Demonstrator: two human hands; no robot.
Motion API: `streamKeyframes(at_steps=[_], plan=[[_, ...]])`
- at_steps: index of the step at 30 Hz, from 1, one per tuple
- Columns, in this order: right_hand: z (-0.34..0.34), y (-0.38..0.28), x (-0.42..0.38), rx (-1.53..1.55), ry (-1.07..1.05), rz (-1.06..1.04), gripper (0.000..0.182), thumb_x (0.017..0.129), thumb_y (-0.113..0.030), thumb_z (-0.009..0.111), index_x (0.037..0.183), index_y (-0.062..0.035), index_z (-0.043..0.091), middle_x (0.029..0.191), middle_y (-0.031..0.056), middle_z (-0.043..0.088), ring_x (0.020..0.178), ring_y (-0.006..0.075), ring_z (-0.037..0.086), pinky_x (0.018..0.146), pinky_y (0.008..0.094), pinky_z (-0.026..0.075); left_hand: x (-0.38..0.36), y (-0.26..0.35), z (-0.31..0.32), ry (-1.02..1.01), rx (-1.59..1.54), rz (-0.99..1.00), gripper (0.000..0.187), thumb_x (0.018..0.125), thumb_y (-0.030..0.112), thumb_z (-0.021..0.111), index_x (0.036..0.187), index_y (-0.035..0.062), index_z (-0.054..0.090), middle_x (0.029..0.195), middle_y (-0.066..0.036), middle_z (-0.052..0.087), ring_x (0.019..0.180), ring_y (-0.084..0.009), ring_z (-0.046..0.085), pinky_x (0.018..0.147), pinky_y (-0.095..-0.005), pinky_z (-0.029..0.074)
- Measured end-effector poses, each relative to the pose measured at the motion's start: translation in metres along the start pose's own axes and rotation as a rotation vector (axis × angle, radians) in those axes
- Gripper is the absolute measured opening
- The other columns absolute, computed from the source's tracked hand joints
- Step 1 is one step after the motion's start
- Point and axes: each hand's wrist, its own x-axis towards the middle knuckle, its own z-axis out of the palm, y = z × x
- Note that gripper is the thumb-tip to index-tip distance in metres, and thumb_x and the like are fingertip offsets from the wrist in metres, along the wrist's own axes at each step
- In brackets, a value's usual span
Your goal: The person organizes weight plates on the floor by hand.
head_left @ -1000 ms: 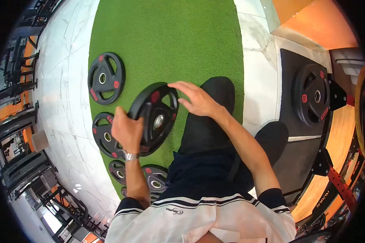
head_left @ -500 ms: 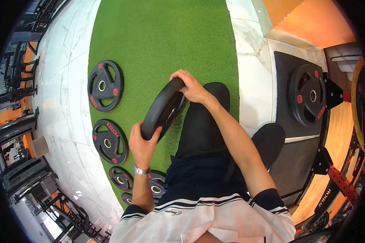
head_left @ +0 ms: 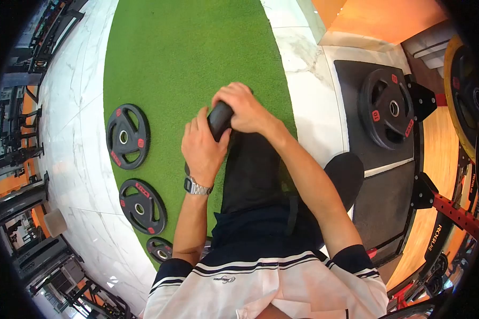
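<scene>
Between my hands a black weight plate (head_left: 220, 120) stands on edge, its rim turned up toward me; most of it is hidden by my hands and arms. My left hand (head_left: 201, 148), with a silver watch (head_left: 198, 186) on the wrist, is closed on the near side of the rim. Fingers of my right hand (head_left: 244, 108) wrap over the far side. To the left lie two black plates with red labels, an upper plate (head_left: 128, 136) and a lower plate (head_left: 142, 206), both flat on the green turf (head_left: 191, 48). A smaller plate (head_left: 159, 249) lies nearer my body.
On the right, a black plate marked 10 (head_left: 387, 109) rests on a dark rubber mat (head_left: 351, 80). Behind it are a rack with a red bar (head_left: 455, 212) and a yellow-rimmed plate (head_left: 452, 95). Gym machines (head_left: 29, 239) line the far left, beyond white marble flooring (head_left: 72, 149).
The held plate has turned from slanted to nearly edge-on toward me. My hands have come closer together on its rim, the left moving up and right. The view has shifted slightly.
</scene>
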Motion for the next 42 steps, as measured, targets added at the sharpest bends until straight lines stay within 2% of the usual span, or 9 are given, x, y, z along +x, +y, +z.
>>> streamKeyframes(at_steps=[2,10,14,18,23,29,30,37,42], plan=[[-0.008,0.021,-0.001,-0.01,0.017,0.086,0.037,0.061,0.007,0.063,0.095,-0.0062,0.064,0.096,0.0126,0.064,0.097,0.0387,0.058,0.086,0.0455,0.047,-0.001,-0.001,-0.001,0.027,-0.057,0.002,0.058,0.076,0.025,0.088,0.124,0.0045,0.062,0.111,-0.016,0.069,0.099,-0.034,0.066,0.085,-0.0436,0.054],[-0.043,0.059,-0.02,0.039,0.133,0.438,0.044,0.065,0.015,0.055,0.103,-0.0049,0.061,0.101,0.0144,0.063,0.103,0.0362,0.061,0.088,0.0399,0.048,-0.001,-0.006,0.031,0.238,-0.129,-0.004,0.051,0.073,0.045,0.09,0.095,0.0038,0.069,0.086,-0.013,0.068,0.077,-0.0344,0.067,0.067,-0.043,0.053],[-0.069,0.052,-0.034,-0.079,0.046,0.437,0.052,0.067,0.013,0.064,0.115,-0.0064,0.057,0.115,0.0143,0.062,0.113,0.0366,0.058,0.097,0.0434,0.047,0.034,0.002,0.033,0.173,-0.151,0.126,0.051,0.072,0.048,0.089,0.09,0.0054,0.069,0.083,-0.012,0.068,0.073,-0.0334,0.067,0.063,-0.0422,0.053],[-0.088,0.005,-0.021,-0.217,-0.001,0.089,0.055,0.067,0.003,0.077,0.118,-0.0086,0.058,0.118,0.0124,0.062,0.12,0.0368,0.055,0.104,0.049,0.043,0.059,0.01,0.042,0.114,-0.128,0.28,0.053,0.072,0.051,0.087,0.094,0.0068,0.068,0.085,-0.011,0.069,0.075,-0.0324,0.068,0.063,-0.0415,0.052],[-0.099,0.024,-0.037,-0.166,-0.029,0.263,0.054,0.072,0.004,0.079,0.119,-0.0081,0.057,0.115,0.0126,0.061,0.117,0.0368,0.055,0.104,0.047,0.041,0.07,0.025,0.044,0.129,-0.309,0.443,0.065,0.068,0.041,0.093,0.113,0.0047,0.064,0.104,-0.013,0.067,0.093,-0.0325,0.066,0.078,-0.042,0.053],[-0.121,0.034,-0.076,-0.141,0.098,0.357,0.053,0.073,0.011,0.077,0.118,-0.0067,0.054,0.111,0.0139,0.057,0.111,0.0356,0.055,0.098,0.0418,0.044,0.05,-0.014,0.063,0.077,-0.396,0.304,0.071,0.066,0.045,0.093,0.116,0.0048,0.062,0.106,-0.014,0.065,0.095,-0.0329,0.062,0.085,-0.0422,0.049],[-0.125,0.033,-0.085,-0.135,0.122,0.39,0.054,0.074,0.011,0.078,0.118,-0.0068,0.053,0.113,0.0139,0.057,0.112,0.0334,0.057,0.099,0.0404,0.045,0.051,-0.013,0.066,0.055,-0.463,0.288,0.062,0.065,0.037,0.096,0.109,0.0046,0.066,0.099,-0.012,0.066,0.09,-0.0308,0.064,0.08,-0.039,0.053],[-0.144,0.027,-0.133,-0.098,0.156,0.557,0.053,0.073,0.003,0.083,0.117,-0.0048,0.055,0.11,0.0149,0.06,0.108,0.0341,0.059,0.095,0.0412,0.047,0.073,0.034,0.068,-0.051,-0.353,0.493,0.058,0.059,0.048,0.096,0.084,0.0074,0.064,0.081,-0.008,0.063,0.077,-0.0284,0.063,0.068,-0.0395,0.052],[-0.152,-0.018,-0.111,-0.206,0.221,0.33,0.048,0.067,-0.009,0.088,0.107,-0.0068,0.063,0.105,0.0104,0.067,0.102,0.0324,0.065,0.091,0.0398,0.049,0.085,0.076,0.071,-0.104,-0.273,0.647,0.057,0.059,0.051,0.094,0.082,0.0089,0.063,0.081,-0.007,0.063,0.077,-0.0292,0.063,0.066,-0.0413,0.051]])
